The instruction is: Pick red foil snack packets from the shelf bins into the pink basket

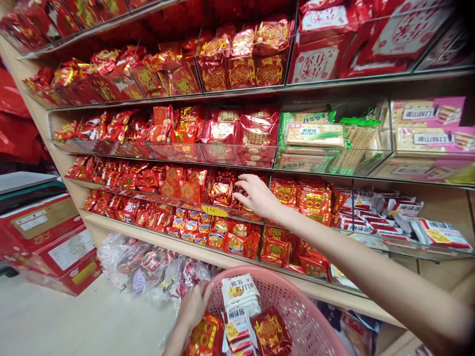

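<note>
My right hand (pixel 256 196) reaches into a clear-fronted shelf bin, fingers curled down over dark red and gold snack packets (pixel 222 190); whether it grips one I cannot tell. Low in the view, my left hand (pixel 195 305) is closed on the rim of a pink plastic basket (pixel 297 311). The basket holds white cracker packets (pixel 240 292) and red and gold packets (pixel 270 332).
Shelves of red and gold packets (pixel 174 183) fill the wall. Green and pink cracker boxes (pixel 315 136) sit at right. Clear plastic bags of sweets (pixel 148 267) lie on the floor under the bottom shelf. Red cartons (pixel 48 242) stand at left.
</note>
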The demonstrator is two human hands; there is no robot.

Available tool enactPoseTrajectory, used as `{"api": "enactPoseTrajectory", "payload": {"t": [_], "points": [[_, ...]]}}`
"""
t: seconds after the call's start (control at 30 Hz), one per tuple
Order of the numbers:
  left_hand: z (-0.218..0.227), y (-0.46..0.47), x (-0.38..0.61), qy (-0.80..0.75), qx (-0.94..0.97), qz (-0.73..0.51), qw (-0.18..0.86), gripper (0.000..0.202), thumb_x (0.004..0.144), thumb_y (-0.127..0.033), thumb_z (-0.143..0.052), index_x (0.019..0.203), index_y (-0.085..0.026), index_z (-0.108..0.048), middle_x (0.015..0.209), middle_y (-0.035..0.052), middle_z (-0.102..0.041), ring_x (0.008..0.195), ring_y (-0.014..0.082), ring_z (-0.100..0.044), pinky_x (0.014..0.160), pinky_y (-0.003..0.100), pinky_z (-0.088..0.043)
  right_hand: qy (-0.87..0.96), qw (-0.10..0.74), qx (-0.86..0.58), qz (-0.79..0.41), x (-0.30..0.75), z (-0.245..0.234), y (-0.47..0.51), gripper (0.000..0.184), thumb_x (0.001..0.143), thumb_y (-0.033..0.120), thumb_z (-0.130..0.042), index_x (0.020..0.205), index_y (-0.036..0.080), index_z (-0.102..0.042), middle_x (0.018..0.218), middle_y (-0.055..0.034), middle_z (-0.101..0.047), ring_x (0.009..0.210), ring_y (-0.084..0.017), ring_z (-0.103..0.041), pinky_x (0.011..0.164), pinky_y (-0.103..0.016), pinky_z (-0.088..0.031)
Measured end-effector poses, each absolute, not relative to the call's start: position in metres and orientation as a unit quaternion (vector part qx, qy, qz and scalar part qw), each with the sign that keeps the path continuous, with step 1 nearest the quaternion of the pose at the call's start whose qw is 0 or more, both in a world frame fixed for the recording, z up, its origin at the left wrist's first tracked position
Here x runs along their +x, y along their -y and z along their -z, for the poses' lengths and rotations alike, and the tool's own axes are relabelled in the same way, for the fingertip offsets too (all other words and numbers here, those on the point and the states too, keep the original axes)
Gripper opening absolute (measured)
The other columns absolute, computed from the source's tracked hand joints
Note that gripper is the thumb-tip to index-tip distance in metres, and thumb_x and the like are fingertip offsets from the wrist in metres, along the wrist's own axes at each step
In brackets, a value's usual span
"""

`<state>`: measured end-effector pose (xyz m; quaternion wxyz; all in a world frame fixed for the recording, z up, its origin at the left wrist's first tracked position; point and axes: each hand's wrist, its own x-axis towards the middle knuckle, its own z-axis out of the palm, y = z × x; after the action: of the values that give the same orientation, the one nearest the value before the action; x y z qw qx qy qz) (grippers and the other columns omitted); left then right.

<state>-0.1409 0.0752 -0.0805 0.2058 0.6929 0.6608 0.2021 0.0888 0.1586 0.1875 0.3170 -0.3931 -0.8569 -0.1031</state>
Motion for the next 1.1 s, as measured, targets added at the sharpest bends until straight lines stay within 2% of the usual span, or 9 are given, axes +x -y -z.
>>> {"api": "enactPoseTrajectory", "payload": {"t": [0.2,0.37,0.63,0.83,1.1], "points": [[0.08,-0.073,-0.141,-0.665,0.691,-0.201,0.2,0.043,0.091,-0.05,-0.025,0.092,-0.023,-0.058,0.088,0.0079,-0.071,0.09,0.0232,-0.066,0.07,0.028,-0.042,0.847,0.209,-0.473,0.12,0.055,-0.204,-0.208,0.061,0.092,0.054,-0.026,0.097,0.009,-0.068,0.139,-0.0177,-0.042,0.121,-0.033,-0.041,0.098,-0.047,-0.034],[0.078,-0.073,-0.14,-0.664,0.69,-0.206,0.2,0.044,0.092,-0.05,-0.024,0.089,-0.023,-0.058,0.087,0.0069,-0.071,0.087,0.0213,-0.066,0.069,0.026,-0.042,0.833,0.189,-0.509,0.102,0.045,-0.2,-0.215,0.073,0.09,0.06,-0.016,0.09,0.009,-0.069,0.134,-0.0185,-0.047,0.118,-0.034,-0.043,0.095,-0.047,-0.036],[0.078,-0.075,-0.14,-0.665,0.689,-0.204,0.203,0.043,0.091,-0.05,-0.025,0.087,-0.023,-0.057,0.086,0.0075,-0.07,0.086,0.0224,-0.066,0.068,0.027,-0.042,0.806,0.209,-0.545,0.095,0.047,-0.197,-0.22,0.072,0.09,0.061,-0.018,0.103,0.006,-0.064,0.129,-0.0221,-0.049,0.115,-0.036,-0.045,0.092,-0.049,-0.038],[0.082,-0.077,-0.141,-0.669,0.688,-0.197,0.202,0.045,0.091,-0.052,-0.024,0.091,-0.023,-0.058,0.088,0.0083,-0.07,0.088,0.0231,-0.066,0.07,0.028,-0.043,0.813,0.21,-0.535,0.087,0.053,-0.196,-0.222,0.066,0.09,0.059,-0.023,0.112,0.008,-0.058,0.134,-0.0202,-0.046,0.116,-0.035,-0.044,0.093,-0.049,-0.039],[0.079,-0.074,-0.14,-0.673,0.687,-0.194,0.193,0.044,0.091,-0.05,-0.024,0.092,-0.023,-0.059,0.089,0.0083,-0.071,0.091,0.0238,-0.065,0.07,0.028,-0.042,0.81,0.249,-0.525,0.07,0.059,-0.191,-0.22,0.074,0.088,0.064,-0.02,0.12,0.006,-0.051,0.135,-0.022,-0.043,0.118,-0.036,-0.043,0.096,-0.048,-0.037]]}}
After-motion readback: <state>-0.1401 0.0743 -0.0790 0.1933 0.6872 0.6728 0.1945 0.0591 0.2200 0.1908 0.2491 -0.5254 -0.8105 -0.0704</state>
